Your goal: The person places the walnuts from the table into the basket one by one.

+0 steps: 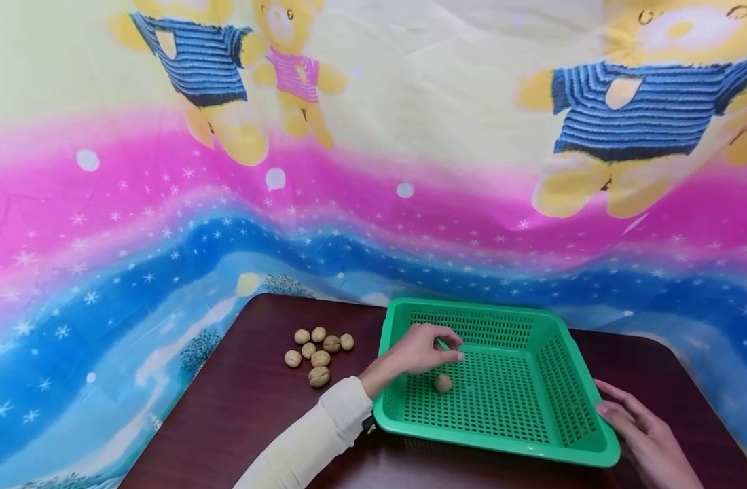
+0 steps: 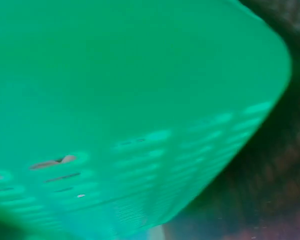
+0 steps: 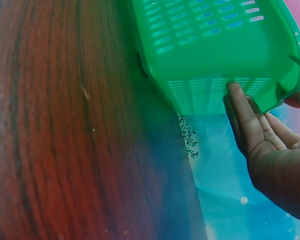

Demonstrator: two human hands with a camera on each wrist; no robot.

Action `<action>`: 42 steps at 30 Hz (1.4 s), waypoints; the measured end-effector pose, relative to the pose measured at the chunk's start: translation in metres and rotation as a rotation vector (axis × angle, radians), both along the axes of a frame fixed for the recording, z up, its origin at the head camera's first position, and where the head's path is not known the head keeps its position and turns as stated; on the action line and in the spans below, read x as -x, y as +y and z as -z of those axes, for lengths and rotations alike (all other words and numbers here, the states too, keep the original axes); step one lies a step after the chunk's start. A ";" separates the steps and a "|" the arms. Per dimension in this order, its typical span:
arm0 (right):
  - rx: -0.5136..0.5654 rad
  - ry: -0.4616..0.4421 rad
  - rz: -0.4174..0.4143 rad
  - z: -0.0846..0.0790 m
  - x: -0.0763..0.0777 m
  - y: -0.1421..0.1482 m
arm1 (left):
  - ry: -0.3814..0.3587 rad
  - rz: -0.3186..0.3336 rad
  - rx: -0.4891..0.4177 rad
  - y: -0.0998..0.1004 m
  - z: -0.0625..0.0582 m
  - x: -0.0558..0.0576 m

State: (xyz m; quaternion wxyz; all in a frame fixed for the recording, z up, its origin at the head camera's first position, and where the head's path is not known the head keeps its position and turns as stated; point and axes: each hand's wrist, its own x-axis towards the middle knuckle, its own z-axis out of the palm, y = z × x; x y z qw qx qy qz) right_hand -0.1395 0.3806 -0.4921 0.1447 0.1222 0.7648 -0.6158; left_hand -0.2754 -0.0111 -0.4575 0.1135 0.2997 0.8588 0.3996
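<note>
Head, basket: green slotted basket [image 1: 496, 445], my landmark, sits on the dark red-brown table [image 1: 227, 421], mouth upward, long axis running side to side before me.
Head, left hand: my left hand [image 1: 419, 348] is over the basket's left part, thumb and fingers apart, nothing held; pale sleeve [image 1: 315, 431] behind it.
Head, single walnut: one walnut [image 1: 443, 384] on the basket floor, toward its left end.
Head, walnut group: eight walnuts [image 1: 320, 359], loosely clustered left of the basket.
Head, right hand: my right hand [image 1: 645, 431] is at the basket's right end, fingers extended, touching it.
Head, room: printed cloth [image 1: 373, 224] behind the basket; bears in striped shirts, pink and blue bands, snowflakes.
Left wrist, basket: its blurred wall fills most of the view; I cannot make out my left fingers.
Right wrist, contact: my straight fingers rest against the basket's outer wall, below the rim; wood grain shows beside the basket.
</note>
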 end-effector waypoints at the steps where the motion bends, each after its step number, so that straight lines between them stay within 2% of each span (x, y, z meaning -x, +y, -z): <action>1: 0.005 -0.008 -0.001 0.000 0.000 0.000 | 0.007 -0.007 -0.032 -0.003 -0.003 -0.001; 4: 0.013 -0.009 0.000 0.002 -0.001 -0.001 | 0.036 -0.042 -0.122 -0.018 -0.015 -0.006; 8: 0.009 0.028 -0.006 0.004 0.000 0.000 | 0.075 -0.131 -0.205 -0.049 -0.028 -0.010; 11: 0.007 0.044 -0.010 0.004 0.001 0.002 | 0.075 -0.201 -0.256 -0.075 -0.031 -0.012; 14: -0.003 0.039 -0.006 0.002 0.003 0.002 | 0.051 -0.266 -0.299 -0.102 -0.029 -0.016; 17: -0.004 0.015 -0.007 0.000 0.002 0.001 | 0.027 -0.324 -0.320 -0.128 -0.022 -0.023; 21: 0.001 -0.006 0.002 0.000 0.000 0.000 | 0.023 -0.402 -0.300 -0.157 -0.009 -0.032; 27: 0.012 -0.002 0.006 0.000 0.001 0.000 | 0.054 -0.541 -0.244 -0.189 0.009 -0.042; 29: 0.021 -0.006 0.003 0.001 0.001 0.001 | 0.041 -0.570 -0.235 -0.198 0.016 -0.046; 33: 0.029 -0.005 0.001 0.002 0.001 0.002 | 0.011 -0.605 -0.219 -0.211 0.030 -0.051; 42: 0.020 0.032 -0.008 0.005 0.000 0.004 | -0.035 -0.614 -0.173 -0.229 0.053 -0.060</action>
